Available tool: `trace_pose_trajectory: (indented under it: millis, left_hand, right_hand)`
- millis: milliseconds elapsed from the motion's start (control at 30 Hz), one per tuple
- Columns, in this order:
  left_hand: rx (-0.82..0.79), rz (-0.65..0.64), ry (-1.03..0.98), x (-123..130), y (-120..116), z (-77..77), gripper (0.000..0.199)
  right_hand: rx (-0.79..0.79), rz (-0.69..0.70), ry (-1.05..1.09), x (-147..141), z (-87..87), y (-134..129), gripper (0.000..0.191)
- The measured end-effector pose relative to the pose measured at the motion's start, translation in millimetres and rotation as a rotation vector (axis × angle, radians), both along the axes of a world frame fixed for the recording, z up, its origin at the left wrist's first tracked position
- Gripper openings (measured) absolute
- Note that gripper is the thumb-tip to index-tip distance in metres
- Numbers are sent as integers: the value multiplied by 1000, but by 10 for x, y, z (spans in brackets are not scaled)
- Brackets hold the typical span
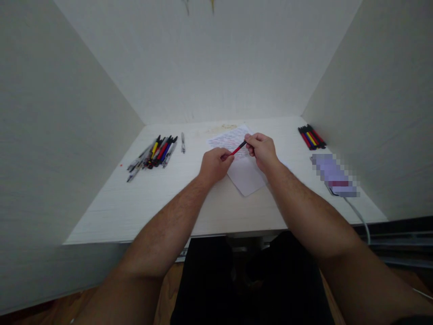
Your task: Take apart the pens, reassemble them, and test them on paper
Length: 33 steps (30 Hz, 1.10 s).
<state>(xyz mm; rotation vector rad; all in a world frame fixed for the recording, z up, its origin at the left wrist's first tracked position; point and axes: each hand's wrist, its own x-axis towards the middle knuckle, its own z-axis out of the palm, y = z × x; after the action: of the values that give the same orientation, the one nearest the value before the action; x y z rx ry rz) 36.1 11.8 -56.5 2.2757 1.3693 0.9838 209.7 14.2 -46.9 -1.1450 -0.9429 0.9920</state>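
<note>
A red pen (238,148) with a dark end is stretched between my two hands, above the paper. My left hand (216,163) pinches its red end. The dark end is gripped by the closed fingers of my right hand (262,149). Beneath them lies a white paper (246,180), its far part covered in coloured scribbles and its near part blank. My forearms and fingers hide some of the sheet's edges.
Left on the white table (162,207) is a loose pile of pens (154,153), with one clear pen (183,142) apart. At the right, a row of coloured pens (311,137) lies beyond a blurred-out device (334,176) with a cable (359,214). Walls enclose three sides.
</note>
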Motion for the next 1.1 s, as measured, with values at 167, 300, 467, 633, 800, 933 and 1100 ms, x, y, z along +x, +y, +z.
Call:
trace_pose_trajectory:
  millis: [167,300,467,633,800,933,1100]
  left_hand:
    - [-36,-45,-2,-3,-16,14,20]
    - [-75,-65,-15,-1,-26,28,22]
    - [-113,-97,-77,-12,-20,18,25]
    - [-153,-112,-79,-19,-3,-11,25]
    - [-146,-88,-100,-13,-18,-8,19]
    - [-109,-15,-130,-3,-44,18,12]
    - [-106,9,-123,8,-51,10,12]
  right_hand:
    - [19,23,31,7,-6,12,37]
    - [14,34,31,14,7,15,33]
    - [11,80,69,31,4,26,21]
    - [-1,143,113,50,-10,33,18]
    - [-33,194,186,35,40,2,21]
    - [-77,170,181,11,53,-13,26]
    - [-110,87,83,11,-33,27,42]
